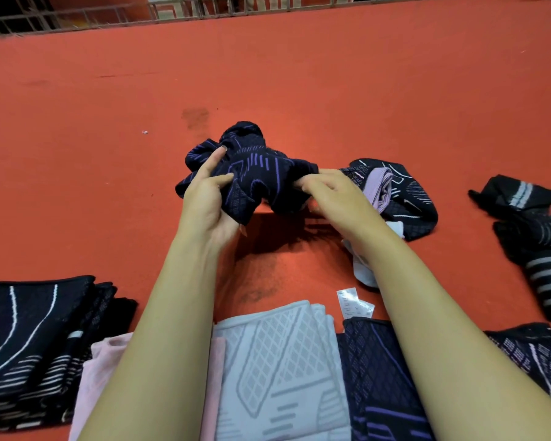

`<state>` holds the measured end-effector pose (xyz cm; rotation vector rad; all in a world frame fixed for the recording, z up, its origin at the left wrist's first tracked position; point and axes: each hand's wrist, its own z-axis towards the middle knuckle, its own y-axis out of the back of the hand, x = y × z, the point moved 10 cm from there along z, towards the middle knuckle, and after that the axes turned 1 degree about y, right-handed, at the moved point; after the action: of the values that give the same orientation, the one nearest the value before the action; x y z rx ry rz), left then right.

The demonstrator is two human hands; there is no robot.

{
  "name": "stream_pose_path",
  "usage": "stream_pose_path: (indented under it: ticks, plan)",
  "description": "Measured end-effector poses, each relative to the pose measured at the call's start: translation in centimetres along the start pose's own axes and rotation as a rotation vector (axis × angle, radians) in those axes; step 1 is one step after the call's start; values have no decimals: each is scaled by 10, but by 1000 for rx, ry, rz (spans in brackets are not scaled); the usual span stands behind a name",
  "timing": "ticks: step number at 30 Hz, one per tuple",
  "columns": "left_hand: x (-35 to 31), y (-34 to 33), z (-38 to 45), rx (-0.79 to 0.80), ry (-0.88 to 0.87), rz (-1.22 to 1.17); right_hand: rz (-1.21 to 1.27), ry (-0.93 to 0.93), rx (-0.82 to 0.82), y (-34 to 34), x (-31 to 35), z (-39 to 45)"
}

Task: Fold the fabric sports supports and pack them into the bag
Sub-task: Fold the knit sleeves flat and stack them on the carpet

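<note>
- Orange-red matting point(331, 74) covers the whole floor, running to a metal railing point(172, 11) along its far edge; the wide stretch between that railing and the hands is bare except for a small white scrap point(144, 132) and a dark smudge point(195, 117).
- Both hands hold a crumpled navy support with purple lines point(252, 167) lifted off the matting near its middle, a shadow lying beneath it.
- The left hand point(207, 198) grips the bundle's left end, thumb and fingers curled into the cloth.
- The right hand point(334, 192) pinches the right end, fingers bunched tight on the fabric.
- Just right of that hand, touching the matting, lies an unfolded dark support with a lilac lining point(395, 192); white cloth point(363, 265) shows partly under the right forearm.
- Toward the right edge sit loose black supports with grey stripes point(535, 237), well apart from the held one.
- Along the near edge, from left: a folded black stack with white lines point(35, 345), a pale pink piece point(105, 361), a folded grey-white support point(277, 361) with a paper tag point(353, 302) just beyond it, and a folded navy piece point(372, 377).
- At the near right corner lies another dark patterned piece point(535, 354).
- Open matting remains on the left side, between the black stack and the railing.
</note>
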<state>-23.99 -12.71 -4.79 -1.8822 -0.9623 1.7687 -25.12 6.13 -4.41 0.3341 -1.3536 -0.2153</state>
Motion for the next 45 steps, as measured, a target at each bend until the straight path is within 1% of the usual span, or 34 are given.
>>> stream_pose_path:
  ticks: [3,5,7,9,11,13,15,18,20,22,24,26,28,30,32,34,37,41,43,45]
  plan:
    - [-1,0,1,5,-11,43,127,-19,127,-14,1,-5]
    - [-3,0,1,10,-42,95,187,51,172,-16,4,-8]
    - [-5,1,1,3,-88,158,255,85,123,-8,8,-9]
    - [-9,3,0,-30,-148,226,400,38,63,-1,3,-7]
    - [-11,7,1,-78,-181,262,552,2,58,2,4,-6]
    - [-13,11,2,-106,-180,256,591,7,58,5,7,-4]
    - [-14,14,3,-127,-173,239,614,-6,-18,13,2,-1]
    - [-11,19,5,-152,-147,215,641,-20,-244,38,-11,2]
    - [-7,20,8,-148,-128,222,623,27,-354,51,-12,2]
    - [-6,18,8,-130,-125,273,569,79,-422,58,-10,1]
    - [-2,7,5,-67,-100,294,504,105,-463,61,-7,-1]
    - [7,-5,3,61,-58,321,475,96,-494,64,-10,-2]
    - [12,-10,6,167,-70,483,482,63,-521,68,-15,-3]
    - [18,-9,8,208,-83,706,539,29,-533,71,-20,-3]
    - [22,-4,9,204,-85,872,588,7,-545,72,-23,-2]
    - [24,-1,8,153,-57,922,615,-4,-561,72,-25,-3]
    - [23,6,8,60,-19,897,629,-12,-575,74,-26,-2]
    - [8,8,7,-18,-102,893,639,-28,-604,77,-27,-4]
    - [2,12,8,-51,-120,813,622,-26,-630,78,-27,-6]
    - [0,16,10,-75,-107,634,604,-24,-653,80,-27,-8]
